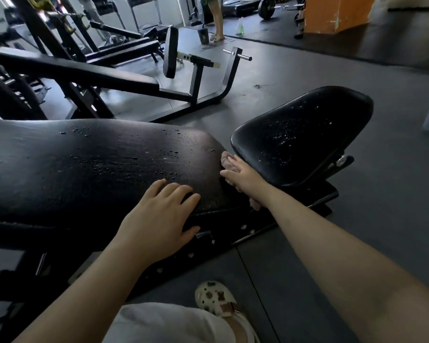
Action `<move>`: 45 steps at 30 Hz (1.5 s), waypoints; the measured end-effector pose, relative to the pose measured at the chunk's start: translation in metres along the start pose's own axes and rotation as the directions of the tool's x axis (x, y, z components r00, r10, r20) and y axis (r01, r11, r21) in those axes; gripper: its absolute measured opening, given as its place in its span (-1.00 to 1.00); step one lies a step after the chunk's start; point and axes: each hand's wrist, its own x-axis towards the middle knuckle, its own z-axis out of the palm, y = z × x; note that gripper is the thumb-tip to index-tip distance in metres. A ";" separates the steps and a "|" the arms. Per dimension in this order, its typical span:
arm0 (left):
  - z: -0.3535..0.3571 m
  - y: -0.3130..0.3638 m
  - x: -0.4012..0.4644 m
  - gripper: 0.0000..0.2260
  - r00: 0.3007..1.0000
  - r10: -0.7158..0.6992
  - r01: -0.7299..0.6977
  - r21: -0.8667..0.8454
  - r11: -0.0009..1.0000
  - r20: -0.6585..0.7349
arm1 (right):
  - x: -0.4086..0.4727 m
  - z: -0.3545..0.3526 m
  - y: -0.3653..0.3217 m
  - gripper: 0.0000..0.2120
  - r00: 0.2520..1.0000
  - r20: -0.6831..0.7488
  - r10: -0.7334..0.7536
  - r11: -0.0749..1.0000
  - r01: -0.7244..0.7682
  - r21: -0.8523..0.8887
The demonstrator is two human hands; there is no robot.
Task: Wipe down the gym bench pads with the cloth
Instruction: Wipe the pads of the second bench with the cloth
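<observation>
- At the back pad's [89, 167] near end, the left hand [159, 219] rests flat, fingers spread on cracked black vinyl beaded with droplets.
- Just right of that pad, the right hand [243, 177] pinches a crumpled pinkish cloth [229, 162] against its rounded end.
- Beyond the cloth, the rounded seat pad [305, 132] tilts, glossy and wet.

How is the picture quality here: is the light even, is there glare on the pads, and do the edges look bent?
Head view: dim, uneven light; the back pad and seat pad are nearly black, with small glints on droplets. Straight frames curve toward the edges, a wide-angle effect. The cloth under the right hand is slightly soft; the left hand is sharp. The far background is brighter and blurred.
</observation>
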 end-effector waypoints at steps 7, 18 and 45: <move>0.004 0.000 0.000 -0.53 0.999 -0.001 0.000 -0.020 1.000 -0.043 | -0.036 0.011 0.011 -0.42 0.991 -0.128 -0.042 0.999 0.041 -0.010; -0.002 0.002 0.000 -0.53 1.000 -0.021 0.021 -0.030 0.999 -0.007 | -0.009 0.009 0.002 -0.38 0.995 -0.082 0.055 0.975 -0.071 -0.212; -0.144 -0.153 -0.229 -0.79 0.217 -0.975 0.686 -0.706 0.179 -0.036 | -0.112 0.214 -0.320 -0.60 0.311 0.242 -0.919 0.305 0.950 -0.062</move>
